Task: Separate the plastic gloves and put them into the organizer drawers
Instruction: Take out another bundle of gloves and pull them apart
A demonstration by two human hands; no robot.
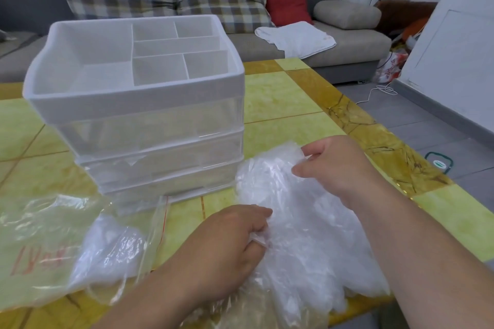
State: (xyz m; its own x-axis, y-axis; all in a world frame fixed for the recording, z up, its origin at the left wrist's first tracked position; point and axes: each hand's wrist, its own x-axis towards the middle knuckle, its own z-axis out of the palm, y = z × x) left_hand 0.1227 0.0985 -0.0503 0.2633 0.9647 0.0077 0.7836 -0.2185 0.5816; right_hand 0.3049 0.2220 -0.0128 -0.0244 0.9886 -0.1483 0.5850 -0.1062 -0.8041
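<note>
A crumpled stack of clear plastic gloves [302,224] lies on the yellow-green table in front of me. My left hand [227,246] pinches the stack's left edge with curled fingers. My right hand [334,165] pinches a thin layer at the stack's far end between thumb and fingers. The white organizer [139,104] stands behind, with a divided open tray on top and three clear drawers below, all pushed in. The middle drawer seems to hold something clear. A few more gloves [112,248] sit inside a zip bag at the left.
The clear zip bag [40,243] with red writing lies at the near left. The table's edge [401,163] runs diagonally on the right, with grey floor and a white cable beyond. A grey sofa with cushions and a white cloth stands behind the table.
</note>
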